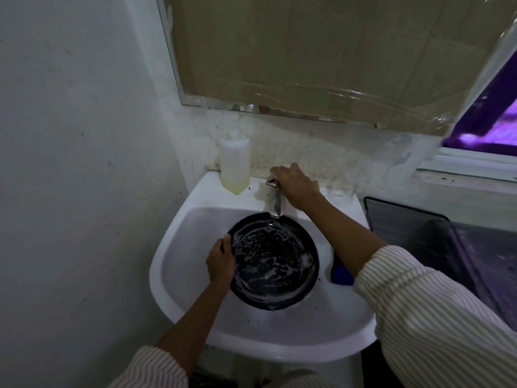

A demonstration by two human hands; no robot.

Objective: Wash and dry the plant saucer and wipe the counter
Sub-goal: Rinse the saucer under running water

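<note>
White wall on the left. Far left on the sink ledge, against the back wall: clear plastic bottle [234, 162], upright, a little yellowish liquid at the bottom.

Left hand [221, 260] closed on the left rim of the plant saucer [275, 261]; fingers curled over the edge, thumb side on the rim, gripping it. Striped sleeve pushed up the forearm.

Saucer is round and dark, so no long axis. It sits in the white sink [195, 317] basin, open side up, facing the camera, apparently tipped a bit with the far edge under the spout. Inside is streaked with white suds and foam. It fills most of the basin, center to slightly right.

Faucet [275, 204] at the far middle of the sink, chrome, spout pointing down toward the saucer's far rim. Whether water is running cannot be told.

Right hand [293, 186] on top of the faucet handle, fingers bent down and wrapped over it, palm down, loosely closed on the handle. Right forearm crosses over the right rim of the sink, striped sleeve near right.

Blue object [341, 273] on the right part of the sink, just right of the saucer, partly hidden by the right arm; cannot tell what it is.

Above: mirror covered with cardboard [321, 51] and clear tape. Far right: window with purple light, dark wire rack [405, 219] below it.
</note>
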